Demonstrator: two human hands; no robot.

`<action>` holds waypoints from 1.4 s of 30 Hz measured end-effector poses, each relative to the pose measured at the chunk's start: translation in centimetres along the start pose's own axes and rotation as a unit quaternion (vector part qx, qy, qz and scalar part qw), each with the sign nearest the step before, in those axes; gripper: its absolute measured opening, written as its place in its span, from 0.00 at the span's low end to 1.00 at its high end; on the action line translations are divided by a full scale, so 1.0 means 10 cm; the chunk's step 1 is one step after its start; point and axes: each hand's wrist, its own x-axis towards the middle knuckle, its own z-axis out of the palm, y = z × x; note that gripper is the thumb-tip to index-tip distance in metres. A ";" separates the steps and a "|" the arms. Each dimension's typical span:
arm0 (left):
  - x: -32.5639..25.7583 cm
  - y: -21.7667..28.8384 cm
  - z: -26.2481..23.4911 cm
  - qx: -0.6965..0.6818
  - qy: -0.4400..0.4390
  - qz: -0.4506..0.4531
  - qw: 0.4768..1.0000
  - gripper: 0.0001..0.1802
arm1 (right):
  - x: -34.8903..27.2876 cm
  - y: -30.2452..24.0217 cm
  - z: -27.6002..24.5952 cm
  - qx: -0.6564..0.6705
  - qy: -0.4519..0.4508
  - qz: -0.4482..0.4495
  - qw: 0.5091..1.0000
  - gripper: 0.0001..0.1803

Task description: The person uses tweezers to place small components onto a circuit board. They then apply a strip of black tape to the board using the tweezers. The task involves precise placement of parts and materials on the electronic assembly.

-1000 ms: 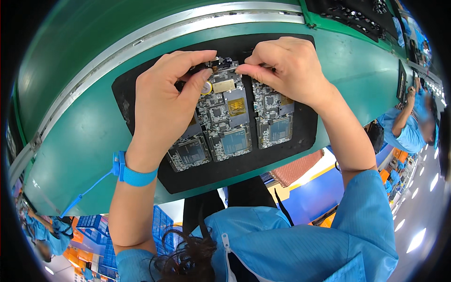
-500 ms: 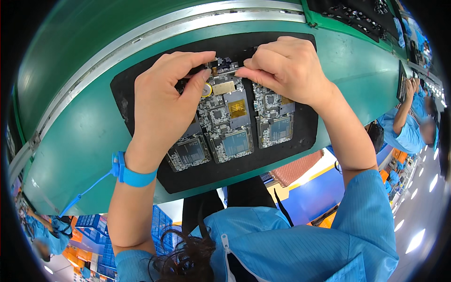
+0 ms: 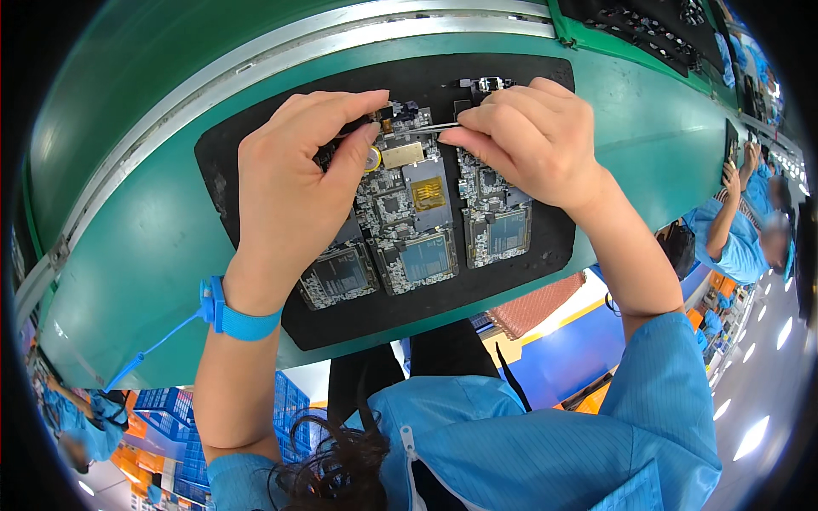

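Both forearms rise from the lower edge, the left one bare with a blue wrist strap (image 3: 228,312) and its cord, the right one in a blue sleeve (image 3: 673,383). The left hand (image 3: 294,192) arches over the left circuit board (image 3: 339,274), its fingers (image 3: 362,145) curled and pressed down at the top of the middle circuit board (image 3: 409,217), by a round coin cell. The right hand (image 3: 532,140), at two o'clock from the left, pinches thin tweezers (image 3: 426,128) between thumb and forefinger, tips pointing left onto that middle board's top end. A right circuit board (image 3: 498,221) lies beside it. All three rest on a black mat (image 3: 256,145) on the green surface (image 3: 128,255). A gold square label sits mid-board. Farther off, at three o'clock, another person's blue sleeve (image 3: 737,251) shows.
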 end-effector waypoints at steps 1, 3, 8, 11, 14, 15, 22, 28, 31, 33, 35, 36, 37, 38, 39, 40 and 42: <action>0.00 0.00 0.00 -0.001 0.001 0.000 1.000 0.15 | 0.01 -0.02 0.02 -0.006 0.011 -0.004 1.000 0.15; 0.00 0.00 0.01 -0.003 0.001 0.001 1.000 0.15 | -0.01 -0.04 0.06 -0.018 0.011 -0.011 1.000 0.15; -0.01 -0.02 0.01 -0.001 0.005 0.010 1.000 0.16 | -0.02 -0.07 0.05 -0.046 0.007 -0.035 0.998 0.14; -0.01 -0.02 0.01 0.014 0.003 0.026 1.000 0.17 | -0.04 -0.09 0.06 -0.063 0.024 -0.047 0.997 0.13; -0.01 -0.06 0.01 0.025 0.006 0.054 0.998 0.17 | -0.08 -0.11 0.05 -0.075 0.025 -0.052 0.996 0.12; -0.01 -0.08 0.01 0.025 0.008 0.063 0.998 0.18 | -0.09 -0.11 0.04 -0.077 0.024 -0.054 0.995 0.12; -0.01 -0.10 0.01 0.039 0.003 0.079 0.996 0.19 | -0.15 -0.14 0.05 -0.079 0.018 -0.062 0.995 0.09; -0.02 -0.09 0.01 0.061 0.003 0.093 0.994 0.19 | -0.14 -0.16 0.01 -0.104 0.010 -0.106 0.989 0.06; -0.02 -0.09 0.02 0.064 0.010 0.098 0.993 0.18 | -0.15 -0.18 0.00 -0.116 0.005 -0.115 0.987 0.06; -0.01 -0.10 0.03 0.060 0.023 0.104 0.992 0.16 | -0.15 -0.18 0.01 -0.117 0.004 -0.124 0.985 0.06; -0.01 -0.10 0.04 0.059 0.024 0.100 0.993 0.16 | -0.14 -0.17 0.01 -0.118 0.005 -0.131 0.984 0.06; -0.01 -0.09 0.04 0.059 0.024 0.098 0.993 0.16 | -0.15 -0.16 0.01 -0.118 0.006 -0.133 0.984 0.06; -0.01 -0.10 0.04 0.056 0.025 0.099 0.993 0.16 | -0.15 -0.17 0.01 -0.118 0.005 -0.134 0.984 0.06; -0.01 -0.10 0.04 0.054 0.026 0.101 0.993 0.16 | -0.15 -0.17 0.01 -0.117 0.004 -0.136 0.984 0.06; -0.01 -0.10 0.04 0.052 0.027 0.102 0.993 0.16 | -0.14 -0.17 0.00 -0.117 0.002 -0.138 0.984 0.06; -0.01 -0.10 0.03 0.048 0.024 0.098 0.994 0.16 | -0.14 -0.17 0.00 -0.114 0.004 -0.142 0.983 0.07; -0.02 -0.10 0.02 0.042 0.020 0.090 0.995 0.16 | -0.12 -0.16 0.01 -0.107 0.013 -0.151 0.983 0.12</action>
